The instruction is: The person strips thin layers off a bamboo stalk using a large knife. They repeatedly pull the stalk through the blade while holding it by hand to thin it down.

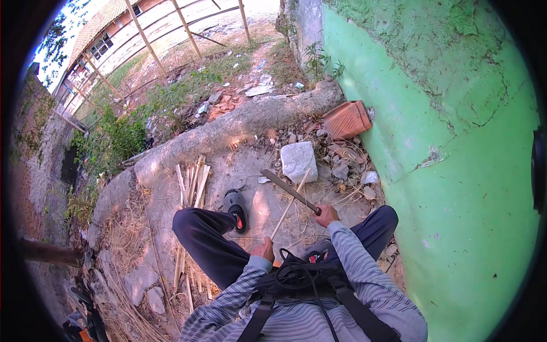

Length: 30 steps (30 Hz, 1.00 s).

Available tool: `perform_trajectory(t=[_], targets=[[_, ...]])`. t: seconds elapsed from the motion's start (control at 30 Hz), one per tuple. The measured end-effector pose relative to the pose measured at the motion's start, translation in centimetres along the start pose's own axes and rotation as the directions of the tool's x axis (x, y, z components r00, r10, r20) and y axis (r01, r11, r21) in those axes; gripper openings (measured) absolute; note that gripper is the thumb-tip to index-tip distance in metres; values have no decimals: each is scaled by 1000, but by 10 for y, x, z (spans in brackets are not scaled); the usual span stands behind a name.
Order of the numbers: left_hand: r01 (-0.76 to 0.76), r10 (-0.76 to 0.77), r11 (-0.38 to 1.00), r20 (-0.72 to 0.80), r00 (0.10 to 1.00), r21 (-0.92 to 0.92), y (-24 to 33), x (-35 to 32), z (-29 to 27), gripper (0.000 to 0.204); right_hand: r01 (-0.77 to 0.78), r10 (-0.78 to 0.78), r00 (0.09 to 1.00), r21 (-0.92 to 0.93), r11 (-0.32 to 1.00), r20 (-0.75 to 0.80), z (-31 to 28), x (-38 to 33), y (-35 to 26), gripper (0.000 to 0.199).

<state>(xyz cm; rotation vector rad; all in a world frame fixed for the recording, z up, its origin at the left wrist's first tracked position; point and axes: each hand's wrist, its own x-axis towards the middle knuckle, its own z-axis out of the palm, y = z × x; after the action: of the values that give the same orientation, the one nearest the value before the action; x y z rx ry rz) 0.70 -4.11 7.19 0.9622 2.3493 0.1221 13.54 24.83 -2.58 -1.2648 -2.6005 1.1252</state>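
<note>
My right hand (pixel 326 216) is closed round the handle of a machete (pixel 288 189), whose long dark blade points up and to the left. In my left hand (pixel 262 249) is the near end of a thin pale bamboo strip (pixel 283 219). The strip slants away to the upper right, and its far end shows over a whitish stone block (pixel 298 162). Blade and strip cross in the picture; whether they touch I cannot tell. Both hands are in front of my bent knees.
Split bamboo strips (pixel 195 181) lie beyond my left knee, and more strips (pixel 180 268) lie beside it. Rubble (pixel 341 165) and an orange roof tile (pixel 346 119) rest against a green wall (pixel 456 188) on the right. A low curved concrete ledge (pixel 228 132) runs across ahead.
</note>
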Motion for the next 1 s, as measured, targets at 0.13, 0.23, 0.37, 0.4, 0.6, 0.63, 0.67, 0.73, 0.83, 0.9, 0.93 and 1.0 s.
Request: perform_trajectory(t=[0.13,0.23,0.37,0.4,0.6,0.63,0.67,0.73,0.83,0.9,0.93,1.0], targets=[[-68,67,997,-33,997,-26,-19,-19,1,20,-146,146,983,9,989,-109,-2,26,23,30],[-13,10,999,98,995,34,-16,-36,-25,21,-316,311,925,13,949,-219,0,50,72,32],[-127,124,986,32,992,104,-10,-53,-94,23,-411,411,889,42,910,-199,-1,43,135,39],[-159,168,980,-65,984,121,-13,-58,-114,22,-422,424,888,54,905,-179,1,38,135,41],[-187,339,928,-525,780,322,-14,-27,-266,16,-480,471,867,-19,877,-161,7,17,132,47],[-145,347,921,-591,729,362,-17,-17,-291,18,-481,472,872,-45,876,-132,7,13,129,48],[-136,342,926,-629,698,352,-24,-8,-316,19,-478,470,877,-70,876,-98,6,9,120,49],[-113,317,935,-649,692,336,-28,4,-375,17,-467,468,884,-104,878,-17,6,0,101,52],[-306,314,939,-741,593,153,-45,41,-451,14,-447,455,889,-133,885,41,0,-6,89,54],[-593,333,805,-814,477,-19,-30,49,-487,20,-441,447,894,-152,885,11,-3,-8,95,54],[-659,298,746,-837,460,-96,-26,47,-499,20,-439,447,894,-157,885,18,-4,-9,96,54],[-755,232,608,-855,464,-245,-13,37,-502,20,-438,453,890,-178,881,50,-4,-15,97,54]])
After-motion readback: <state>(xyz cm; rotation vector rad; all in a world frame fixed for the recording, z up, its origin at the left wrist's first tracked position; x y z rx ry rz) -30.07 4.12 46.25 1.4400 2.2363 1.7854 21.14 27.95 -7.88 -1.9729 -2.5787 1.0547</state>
